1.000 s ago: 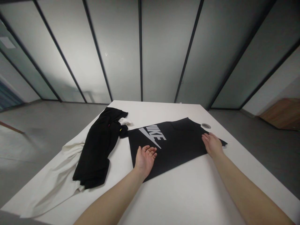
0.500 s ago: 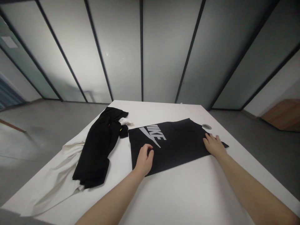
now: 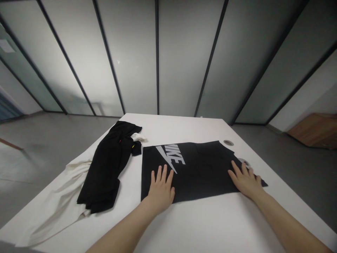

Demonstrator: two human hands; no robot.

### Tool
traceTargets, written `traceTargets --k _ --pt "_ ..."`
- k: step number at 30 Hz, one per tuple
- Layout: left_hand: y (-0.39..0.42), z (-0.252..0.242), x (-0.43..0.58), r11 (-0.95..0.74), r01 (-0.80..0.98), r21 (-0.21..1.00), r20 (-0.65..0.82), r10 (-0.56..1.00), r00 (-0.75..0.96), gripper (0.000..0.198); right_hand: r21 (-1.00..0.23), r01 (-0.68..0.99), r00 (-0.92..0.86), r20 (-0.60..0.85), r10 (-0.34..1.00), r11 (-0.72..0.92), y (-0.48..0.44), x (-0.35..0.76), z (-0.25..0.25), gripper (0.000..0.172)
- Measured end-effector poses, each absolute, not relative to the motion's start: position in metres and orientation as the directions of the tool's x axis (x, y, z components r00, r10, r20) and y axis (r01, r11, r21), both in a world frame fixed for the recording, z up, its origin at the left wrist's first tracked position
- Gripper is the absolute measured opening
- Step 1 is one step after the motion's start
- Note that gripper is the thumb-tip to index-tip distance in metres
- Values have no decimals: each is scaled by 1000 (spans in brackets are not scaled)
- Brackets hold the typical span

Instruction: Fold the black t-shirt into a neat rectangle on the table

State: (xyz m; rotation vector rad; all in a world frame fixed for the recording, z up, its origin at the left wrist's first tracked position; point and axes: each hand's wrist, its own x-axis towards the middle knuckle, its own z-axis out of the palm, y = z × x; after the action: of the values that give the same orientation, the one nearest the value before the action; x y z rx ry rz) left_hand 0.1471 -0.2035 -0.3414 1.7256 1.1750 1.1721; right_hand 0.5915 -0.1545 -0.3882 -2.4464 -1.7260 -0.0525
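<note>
A black T-shirt (image 3: 202, 172) with a grey NIKE print lies folded lengthwise on the white table (image 3: 207, 225). My left hand (image 3: 161, 189) rests on its lower left part, just below the print, fingers spread. Over at the shirt's right end, by the sleeve, my right hand (image 3: 247, 181) lies with its fingers spread on the cloth. Neither hand grips the fabric. The shirt's far edge runs nearly straight, and its sleeve tip pokes out to the right past my right hand.
A pile of black clothes (image 3: 105, 168) lies at the left, over a white garment (image 3: 55, 207) that reaches the table's left edge. Two round cable-hole rings sit at the right, one ring (image 3: 228, 142) beyond the shirt. Behind the table stands a frosted glass wall (image 3: 181, 63).
The shirt's right end has come nearer to me, uncovering a second ring. My right hand has moved toward me with it. My left hand's fingers have gone from curled to spread flat.
</note>
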Motion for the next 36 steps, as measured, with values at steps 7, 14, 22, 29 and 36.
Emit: traceTargets --k 7,14,22,29,36 --pt "-192 -345 144 -406 338 849 324 906 274 52 -144 910 409 167 897 -388 -181 584 -389 75" --pt "-184 -343 139 -229 276 933 198 971 137 60 -276 960 -3 166 986 50 -184 495 -365 67" --pt "-186 -328 117 -55 -13 998 55 997 55 31 -487 866 -155 -45 987 114 -223 464 -353 70" --pt "-136 -315 76 -101 567 817 74 995 71 21 -588 798 -173 -19 985 129 -197 485 -319 39" --pt "-106 -316 25 29 960 278 136 988 -69 33 -366 930 93 185 978 -19 -95 533 -332 39"
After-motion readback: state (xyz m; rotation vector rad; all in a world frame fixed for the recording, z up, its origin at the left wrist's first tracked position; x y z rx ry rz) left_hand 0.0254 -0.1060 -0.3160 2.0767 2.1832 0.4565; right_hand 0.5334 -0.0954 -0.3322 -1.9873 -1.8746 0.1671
